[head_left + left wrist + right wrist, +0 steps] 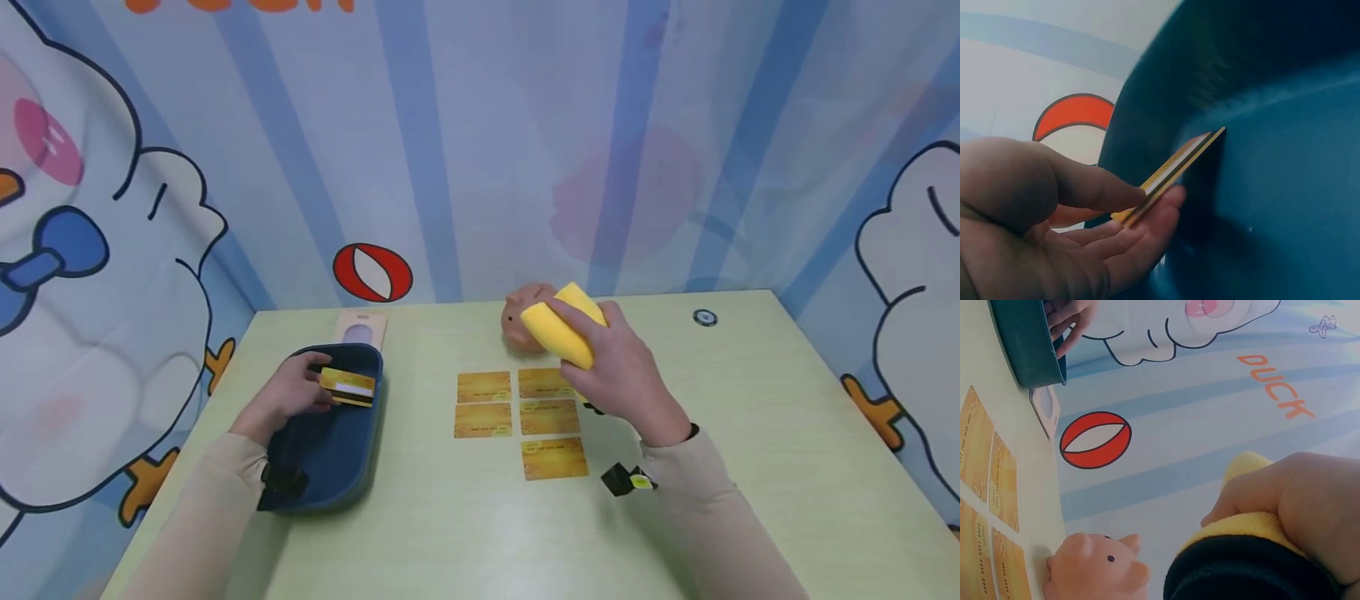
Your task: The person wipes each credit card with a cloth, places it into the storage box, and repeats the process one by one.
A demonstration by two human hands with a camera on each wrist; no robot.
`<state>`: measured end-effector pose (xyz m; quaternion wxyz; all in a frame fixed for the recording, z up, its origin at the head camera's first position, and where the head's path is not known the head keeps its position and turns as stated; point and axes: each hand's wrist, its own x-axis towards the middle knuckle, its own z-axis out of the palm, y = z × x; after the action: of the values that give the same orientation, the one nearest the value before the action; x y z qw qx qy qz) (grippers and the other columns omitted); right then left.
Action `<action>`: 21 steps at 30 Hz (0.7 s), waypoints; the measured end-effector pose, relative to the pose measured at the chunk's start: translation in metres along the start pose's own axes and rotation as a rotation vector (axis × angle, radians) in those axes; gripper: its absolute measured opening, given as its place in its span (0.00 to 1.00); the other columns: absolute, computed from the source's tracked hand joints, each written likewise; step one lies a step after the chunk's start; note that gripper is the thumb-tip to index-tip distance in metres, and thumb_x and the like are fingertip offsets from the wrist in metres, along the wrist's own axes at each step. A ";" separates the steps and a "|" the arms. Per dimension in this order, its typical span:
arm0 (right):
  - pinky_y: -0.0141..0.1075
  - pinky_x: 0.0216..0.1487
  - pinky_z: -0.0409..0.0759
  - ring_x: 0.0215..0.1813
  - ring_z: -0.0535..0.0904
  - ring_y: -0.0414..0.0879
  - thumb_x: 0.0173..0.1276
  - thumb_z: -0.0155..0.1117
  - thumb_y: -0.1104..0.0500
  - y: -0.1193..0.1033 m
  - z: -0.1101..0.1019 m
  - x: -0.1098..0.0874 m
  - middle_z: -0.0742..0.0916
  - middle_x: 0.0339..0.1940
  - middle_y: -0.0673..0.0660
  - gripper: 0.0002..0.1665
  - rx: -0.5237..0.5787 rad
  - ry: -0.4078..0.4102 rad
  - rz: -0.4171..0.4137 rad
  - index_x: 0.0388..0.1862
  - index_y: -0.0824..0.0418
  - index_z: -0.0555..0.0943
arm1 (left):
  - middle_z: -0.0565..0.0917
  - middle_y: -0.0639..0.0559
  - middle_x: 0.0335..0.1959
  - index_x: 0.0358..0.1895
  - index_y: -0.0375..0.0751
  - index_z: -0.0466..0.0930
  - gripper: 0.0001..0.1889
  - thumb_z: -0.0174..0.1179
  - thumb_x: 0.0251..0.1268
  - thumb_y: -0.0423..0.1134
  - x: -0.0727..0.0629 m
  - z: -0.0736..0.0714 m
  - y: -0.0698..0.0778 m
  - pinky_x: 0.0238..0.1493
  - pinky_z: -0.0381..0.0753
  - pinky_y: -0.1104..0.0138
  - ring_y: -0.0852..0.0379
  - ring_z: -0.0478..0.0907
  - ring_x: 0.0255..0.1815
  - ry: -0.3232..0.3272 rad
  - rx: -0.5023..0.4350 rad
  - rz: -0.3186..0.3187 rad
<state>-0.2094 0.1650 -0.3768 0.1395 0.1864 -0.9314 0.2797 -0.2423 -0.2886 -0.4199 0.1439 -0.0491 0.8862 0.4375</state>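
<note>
My left hand (294,385) pinches a gold bank card (347,387) between thumb and fingers, its dark stripe and white strip showing. In the left wrist view the card (1175,172) is tilted inside the dark blue basin (1291,156); I cannot tell whether its far edge touches the wall. My right hand (617,362) grips a soft yellow folded thing (558,337) above the table, in front of a pink piggy bank (517,321). Seen from the right wrist, the yellow thing (1247,525) looks fuzzy, with a dark rounded part at the near end.
Several gold cards (483,420) lie in two columns mid-table. A pale pink card-like item (377,325) lies behind the basin, and a round chip (705,317) sits at the back right. A printed backdrop (495,150) rises behind the table.
</note>
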 end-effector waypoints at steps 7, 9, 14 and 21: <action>0.49 0.33 0.79 0.41 0.76 0.57 0.64 0.69 0.61 0.001 0.001 0.000 0.73 0.64 0.71 0.45 -0.005 -0.007 -0.003 0.81 0.45 0.69 | 0.72 0.20 0.62 0.78 0.20 0.54 0.37 0.58 0.68 0.22 -0.001 0.005 0.007 0.48 0.90 0.53 0.36 0.81 0.54 -0.039 0.074 -0.012; 0.49 0.33 0.79 0.41 0.76 0.57 0.65 0.69 0.61 0.001 0.001 0.000 0.73 0.64 0.71 0.45 -0.006 -0.008 -0.006 0.81 0.45 0.69 | 0.72 0.20 0.62 0.78 0.21 0.54 0.37 0.58 0.69 0.23 -0.001 0.005 0.010 0.48 0.90 0.55 0.37 0.81 0.54 -0.045 0.084 -0.020; 0.49 0.33 0.79 0.42 0.76 0.57 0.64 0.69 0.61 0.001 0.000 0.000 0.74 0.63 0.72 0.46 -0.011 -0.005 -0.008 0.81 0.45 0.69 | 0.72 0.21 0.63 0.78 0.22 0.55 0.36 0.59 0.68 0.23 0.000 0.006 0.014 0.47 0.91 0.55 0.37 0.80 0.54 -0.051 0.099 -0.031; 0.50 0.34 0.80 0.43 0.76 0.57 0.64 0.69 0.61 0.002 -0.001 0.000 0.74 0.64 0.71 0.46 -0.012 0.000 -0.006 0.81 0.45 0.69 | 0.73 0.22 0.62 0.78 0.22 0.56 0.36 0.59 0.69 0.23 0.000 0.007 0.015 0.46 0.90 0.54 0.38 0.81 0.53 -0.066 0.103 -0.023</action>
<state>-0.2100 0.1665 -0.3770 0.1412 0.1882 -0.9326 0.2738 -0.2440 -0.2741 -0.4123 0.1803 -0.0375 0.9018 0.3910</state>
